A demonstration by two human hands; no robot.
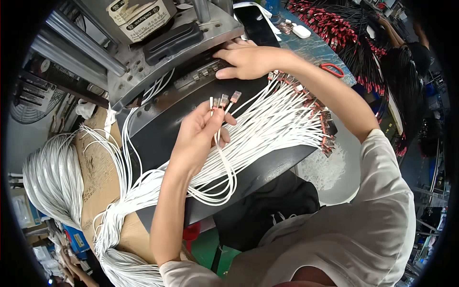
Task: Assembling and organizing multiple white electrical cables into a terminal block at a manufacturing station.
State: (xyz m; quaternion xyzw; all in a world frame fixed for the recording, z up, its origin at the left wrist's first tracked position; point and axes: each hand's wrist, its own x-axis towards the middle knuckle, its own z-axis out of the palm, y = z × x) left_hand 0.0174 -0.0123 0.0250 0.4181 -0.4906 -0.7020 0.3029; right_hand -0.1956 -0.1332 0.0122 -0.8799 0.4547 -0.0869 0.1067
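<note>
Left hand (201, 131) pinching 3 cable plugs (224, 101), right hand (246, 61) fingertips hidden at press fixture (201, 71)

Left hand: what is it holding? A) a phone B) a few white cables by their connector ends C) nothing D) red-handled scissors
B: the left hand pinches a few white cables just below their metal connector ends, raised above the black mat; the red-handled scissors lie untouched on the table, beyond the right forearm.
</note>
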